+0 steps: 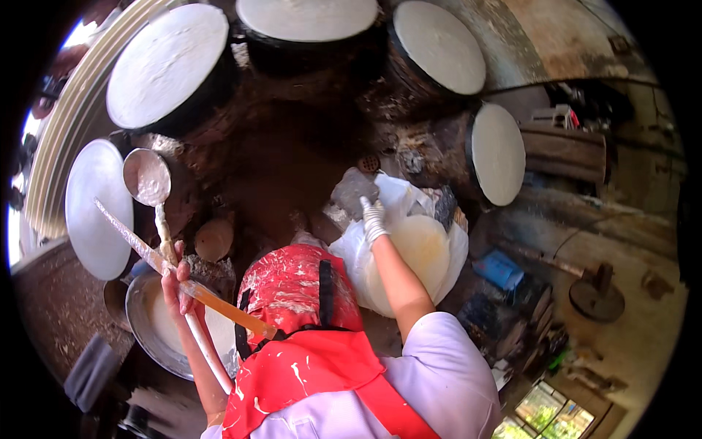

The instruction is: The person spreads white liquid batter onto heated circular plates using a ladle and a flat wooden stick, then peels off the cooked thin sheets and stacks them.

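Note:
My left hand point(176, 287), bare, is closed around two long tools that cross in it. One is a ladle point(147, 178) with a round, batter-smeared bowl and a long pale handle. The other is a flat wooden stick point(225, 311), its far end coated white. Below the hand stands a wide metal basin point(150, 311) of pale batter. My right hand point(374, 222), in a white glove, has its fingers on a limp grey pad point(354, 189); its grip is partly hidden. Under that forearm lie round, thin cream-coloured sheets point(418, 256) on white plastic point(458, 252).
Round griddles covered in white batter point(168, 66) point(440, 45) point(499, 154) stand in an arc ahead. A pale round lid-like disc point(99, 208) is at the left. A blue container point(498, 270) lies at the right. A batter-splashed red apron point(300, 285) covers my lap.

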`<state>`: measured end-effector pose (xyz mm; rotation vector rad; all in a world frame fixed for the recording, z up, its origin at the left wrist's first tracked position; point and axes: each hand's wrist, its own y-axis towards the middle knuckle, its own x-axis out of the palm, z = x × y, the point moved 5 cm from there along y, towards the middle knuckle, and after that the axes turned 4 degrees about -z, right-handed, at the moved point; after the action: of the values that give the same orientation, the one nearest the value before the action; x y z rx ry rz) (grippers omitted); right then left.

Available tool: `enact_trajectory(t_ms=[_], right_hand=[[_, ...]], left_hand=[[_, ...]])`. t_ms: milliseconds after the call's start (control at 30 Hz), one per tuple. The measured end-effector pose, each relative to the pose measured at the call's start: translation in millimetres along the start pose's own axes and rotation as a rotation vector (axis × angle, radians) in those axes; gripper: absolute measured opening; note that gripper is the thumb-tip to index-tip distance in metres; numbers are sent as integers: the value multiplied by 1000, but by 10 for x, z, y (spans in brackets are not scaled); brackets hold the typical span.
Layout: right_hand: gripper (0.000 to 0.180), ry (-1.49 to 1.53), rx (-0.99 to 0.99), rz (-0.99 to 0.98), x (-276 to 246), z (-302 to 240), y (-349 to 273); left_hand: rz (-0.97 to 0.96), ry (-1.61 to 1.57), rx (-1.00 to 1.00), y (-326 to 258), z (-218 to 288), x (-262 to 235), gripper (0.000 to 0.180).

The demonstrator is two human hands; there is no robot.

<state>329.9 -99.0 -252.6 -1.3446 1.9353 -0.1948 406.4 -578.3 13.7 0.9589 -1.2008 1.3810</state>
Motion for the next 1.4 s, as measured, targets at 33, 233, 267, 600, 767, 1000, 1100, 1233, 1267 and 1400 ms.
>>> enact_trajectory(t_ms=[33, 233, 267, 600, 767, 1000, 1100, 1233, 1267, 1400], right_hand=[[51, 215, 58, 59, -442, 94, 49], [41, 885, 23, 416, -2557, 932, 210], [40, 798, 76, 390, -2579, 563, 145], [48, 173, 646, 684, -3615, 2757, 615], [45, 24, 245, 1000, -3251, 1472, 297], [25, 459, -81, -476, 190, -1367, -911], [29, 371, -60, -1370, 1424, -2157, -2392], [32, 10, 283, -1847, 1970, -2185, -3700], [35, -82, 298, -1871, 2057, -2091, -3839], [37, -65, 101, -1691, 2335, -2113, -4046]], left_hand=[[1, -9, -50, 122, -119, 0, 52], [16, -62, -237, 521, -854, -113, 53], [21, -60, -203, 472, -890, -160, 53], [121, 27, -151, 923, -655, -259, 57], [140, 49, -20, 722, -463, -233, 56], [276, 172, 119, 197, -106, -320, 53], [360, 281, 143, -225, 121, -484, 54], [512, 453, 304, -824, 362, -584, 61], [549, 473, 347, -990, 433, -593, 61], [753, 492, 429, -1670, 692, -1097, 48]])
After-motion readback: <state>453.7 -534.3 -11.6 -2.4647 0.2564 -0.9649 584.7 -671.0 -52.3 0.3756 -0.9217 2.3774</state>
